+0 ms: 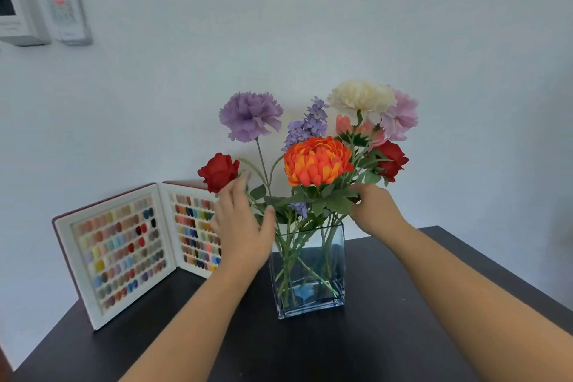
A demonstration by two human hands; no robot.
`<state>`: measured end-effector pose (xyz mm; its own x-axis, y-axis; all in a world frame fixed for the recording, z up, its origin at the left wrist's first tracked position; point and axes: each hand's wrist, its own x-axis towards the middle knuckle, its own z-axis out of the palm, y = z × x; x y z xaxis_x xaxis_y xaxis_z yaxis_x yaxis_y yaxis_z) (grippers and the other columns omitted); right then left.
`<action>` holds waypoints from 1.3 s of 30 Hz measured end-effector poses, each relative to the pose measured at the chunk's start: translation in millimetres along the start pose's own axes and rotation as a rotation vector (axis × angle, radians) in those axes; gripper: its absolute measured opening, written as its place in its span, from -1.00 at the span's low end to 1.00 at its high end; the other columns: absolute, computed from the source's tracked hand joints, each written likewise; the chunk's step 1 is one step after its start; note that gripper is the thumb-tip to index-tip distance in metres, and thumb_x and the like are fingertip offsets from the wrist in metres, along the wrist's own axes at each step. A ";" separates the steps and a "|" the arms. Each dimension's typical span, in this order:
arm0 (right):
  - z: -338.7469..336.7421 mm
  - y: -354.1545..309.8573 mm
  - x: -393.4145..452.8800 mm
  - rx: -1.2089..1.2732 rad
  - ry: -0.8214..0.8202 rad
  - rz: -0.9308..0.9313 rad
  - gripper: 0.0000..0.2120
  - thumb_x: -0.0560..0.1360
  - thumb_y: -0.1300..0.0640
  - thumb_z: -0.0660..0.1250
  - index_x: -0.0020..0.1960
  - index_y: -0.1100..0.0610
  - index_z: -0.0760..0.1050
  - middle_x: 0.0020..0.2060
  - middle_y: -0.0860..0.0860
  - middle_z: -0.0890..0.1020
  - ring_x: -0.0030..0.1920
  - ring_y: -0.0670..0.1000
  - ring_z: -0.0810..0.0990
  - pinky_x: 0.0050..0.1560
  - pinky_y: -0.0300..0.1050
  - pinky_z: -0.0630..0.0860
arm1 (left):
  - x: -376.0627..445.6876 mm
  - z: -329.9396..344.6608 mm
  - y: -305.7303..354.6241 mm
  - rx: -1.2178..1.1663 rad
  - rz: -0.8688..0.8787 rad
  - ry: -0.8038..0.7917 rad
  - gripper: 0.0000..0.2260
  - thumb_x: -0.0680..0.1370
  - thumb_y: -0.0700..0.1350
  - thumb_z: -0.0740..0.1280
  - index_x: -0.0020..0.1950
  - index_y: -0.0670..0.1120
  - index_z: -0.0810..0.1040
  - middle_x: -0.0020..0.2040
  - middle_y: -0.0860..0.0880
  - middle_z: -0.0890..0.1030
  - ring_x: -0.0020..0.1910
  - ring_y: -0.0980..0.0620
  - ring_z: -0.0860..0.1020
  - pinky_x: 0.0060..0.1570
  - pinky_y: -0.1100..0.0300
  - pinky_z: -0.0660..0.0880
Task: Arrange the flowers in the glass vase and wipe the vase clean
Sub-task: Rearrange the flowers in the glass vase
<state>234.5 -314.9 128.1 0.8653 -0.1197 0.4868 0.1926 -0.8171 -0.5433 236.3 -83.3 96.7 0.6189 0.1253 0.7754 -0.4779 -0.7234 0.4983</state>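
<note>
A square glass vase [310, 295] stands on the dark table [387, 335] with several flower stems in it. An orange bloom [316, 161] sits in the middle, a purple carnation [250, 116] at upper left, a cream flower [361, 98] and a pink one [401, 116] at upper right, and red roses at left [219, 171] and right [392, 160]. My left hand [242, 226] reaches among the left stems, fingers spread, just under the left rose. My right hand [376, 209] touches the leaves on the right; its fingertips are hidden by foliage.
An open case of coloured nail samples [124, 251] stands upright on the table to the left of the vase, close to my left hand. The white wall is right behind. Two wall-mounted control units [43, 6] hang at upper left.
</note>
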 end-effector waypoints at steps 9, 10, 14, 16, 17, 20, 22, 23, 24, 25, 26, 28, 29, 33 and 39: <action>-17.7 -8.3 8.3 -0.092 0.048 -0.070 -0.93 0.47 0.26 0.22 -0.19 0.18 0.43 -0.28 0.09 0.55 -0.24 0.17 0.48 -0.27 -0.05 0.41 | -22.0 27.1 29.1 0.142 0.184 -0.066 -0.61 0.47 0.19 0.37 0.21 0.11 0.39 0.24 0.09 0.45 0.26 0.00 0.27 0.10 0.02 0.16; -18.9 -8.5 8.2 -0.094 0.045 -0.066 -0.91 0.47 0.24 0.22 -0.20 0.18 0.44 -0.29 0.09 0.54 -0.23 0.17 0.49 -0.28 -0.04 0.42 | -19.7 30.2 30.6 0.154 0.170 -0.063 -0.63 0.47 0.22 0.36 0.19 0.10 0.41 0.25 0.07 0.44 0.26 -0.03 0.27 0.13 -0.04 0.22; -18.9 -6.9 8.0 -0.023 0.056 -0.021 -0.84 0.49 0.22 0.20 -0.17 0.27 0.52 -0.28 0.16 0.59 -0.23 0.18 0.52 -0.26 -0.02 0.44 | -11.0 41.5 41.4 0.126 0.118 -0.057 -0.59 0.45 0.28 0.36 0.16 0.07 0.47 0.29 0.00 0.39 0.28 -0.10 0.26 0.15 -0.17 0.31; -18.3 -5.7 8.3 0.143 0.031 0.005 -0.82 0.51 0.22 0.23 -0.19 0.27 0.53 -0.26 0.17 0.62 -0.25 0.16 0.52 -0.28 -0.03 0.42 | -7.0 46.5 47.5 0.119 0.104 -0.033 -0.56 0.43 0.28 0.38 0.19 0.07 0.47 0.31 -0.01 0.38 0.29 -0.12 0.24 0.17 -0.14 0.28; -17.9 -5.9 8.6 0.246 0.010 0.017 -0.81 0.53 0.21 0.24 -0.19 0.27 0.54 -0.22 0.17 0.64 -0.24 0.17 0.53 -0.25 -0.01 0.46 | -4.3 48.5 49.9 0.125 0.095 -0.021 -0.53 0.42 0.27 0.40 0.21 0.06 0.46 0.32 -0.03 0.38 0.29 -0.13 0.24 0.17 -0.12 0.25; -19.3 -6.6 7.5 0.403 -0.021 0.026 -0.82 0.54 0.26 0.24 0.04 0.17 0.60 -0.17 0.03 0.68 -0.14 0.14 0.60 -0.06 0.01 0.53 | 4.8 52.7 53.0 0.142 0.079 0.007 -0.48 0.40 0.23 0.44 0.25 0.01 0.45 0.32 -0.08 0.39 0.30 -0.18 0.25 0.18 -0.14 0.24; -21.8 -7.0 6.8 0.437 -0.040 0.015 -0.74 0.54 0.28 0.24 0.15 0.05 0.54 -0.17 0.01 0.70 -0.08 0.09 0.64 0.00 0.00 0.52 | 11.2 53.0 53.2 0.153 0.074 0.020 -0.48 0.39 0.24 0.45 0.22 0.00 0.47 0.32 -0.08 0.39 0.29 -0.17 0.24 0.17 -0.12 0.23; -23.3 -7.4 6.7 0.459 -0.053 0.015 -0.74 0.54 0.28 0.24 0.18 0.04 0.50 -0.17 0.02 0.71 -0.05 0.12 0.65 0.05 0.05 0.52 | 14.3 52.9 52.9 0.167 0.070 0.027 -0.50 0.39 0.24 0.45 0.20 0.00 0.49 0.31 -0.07 0.39 0.29 -0.16 0.24 0.15 -0.11 0.21; -24.8 -7.3 6.7 0.487 -0.065 0.013 -0.74 0.55 0.28 0.24 0.19 0.06 0.47 -0.17 0.01 0.72 -0.03 0.17 0.65 0.10 0.11 0.51 | 17.3 52.6 52.7 0.181 0.067 0.034 -0.52 0.39 0.24 0.45 0.17 0.00 0.50 0.31 -0.06 0.40 0.28 -0.15 0.24 0.13 -0.09 0.19; -26.0 -7.1 7.1 0.513 -0.071 0.009 -0.77 0.56 0.27 0.25 0.19 0.09 0.45 -0.18 -0.01 0.72 -0.01 0.20 0.64 0.14 0.17 0.51 | 19.9 52.1 52.5 0.196 0.066 0.037 -0.54 0.39 0.25 0.44 0.15 0.00 0.51 0.31 -0.06 0.40 0.28 -0.15 0.24 0.12 -0.08 0.18; -27.3 -7.1 7.1 0.521 -0.070 -0.003 -0.79 0.56 0.26 0.26 0.19 0.12 0.44 -0.18 -0.03 0.72 -0.01 0.21 0.64 0.16 0.20 0.50 | 22.5 51.3 52.1 0.211 0.066 0.037 -0.54 0.40 0.24 0.43 0.14 -0.01 0.52 0.30 -0.06 0.41 0.27 -0.14 0.25 0.12 -0.08 0.18; -29.9 -7.7 6.5 0.477 -0.048 -0.037 -0.80 0.56 0.21 0.28 0.17 0.13 0.43 -0.17 -0.07 0.72 -0.01 0.16 0.65 0.15 0.19 0.51 | 26.3 49.8 50.5 0.236 0.067 0.023 -0.54 0.42 0.23 0.43 0.17 -0.03 0.52 0.30 -0.08 0.42 0.27 -0.16 0.26 0.13 -0.09 0.22; -31.4 -8.2 6.3 0.455 -0.024 -0.055 -0.80 0.55 0.19 0.29 0.17 0.11 0.42 -0.18 -0.09 0.72 -0.03 0.07 0.66 0.14 0.13 0.53 | 27.9 48.9 49.6 0.247 0.067 0.013 -0.54 0.43 0.22 0.42 0.19 -0.03 0.51 0.30 -0.09 0.42 0.27 -0.17 0.27 0.15 -0.10 0.26; -39.3 -12.7 3.8 0.402 0.131 -0.144 -0.76 0.52 0.17 0.34 0.10 0.00 0.34 -0.29 -0.18 0.70 -0.24 -0.17 0.63 -0.16 -0.18 0.52 | 33.6 45.3 49.4 0.256 0.100 0.015 -0.63 0.48 0.12 0.40 0.21 -0.03 0.52 0.25 -0.07 0.48 0.26 -0.16 0.27 0.14 -0.09 0.26; -51.1 -26.5 1.2 0.307 0.162 -0.308 -0.84 0.53 0.12 0.34 0.02 0.08 0.36 -0.32 -0.22 0.68 -0.30 -0.21 0.59 -0.32 -0.41 0.42 | 44.4 41.1 55.4 0.218 0.179 -0.023 -0.69 0.51 0.08 0.36 0.18 -0.04 0.51 0.04 0.00 0.63 0.27 -0.14 0.30 0.05 -0.04 0.17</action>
<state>206.8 -322.2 178.1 0.6676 -0.0039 0.7445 0.5788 -0.6263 -0.5223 262.9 -145.7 142.9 0.5517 -0.0315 0.8335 -0.4370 -0.8621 0.2567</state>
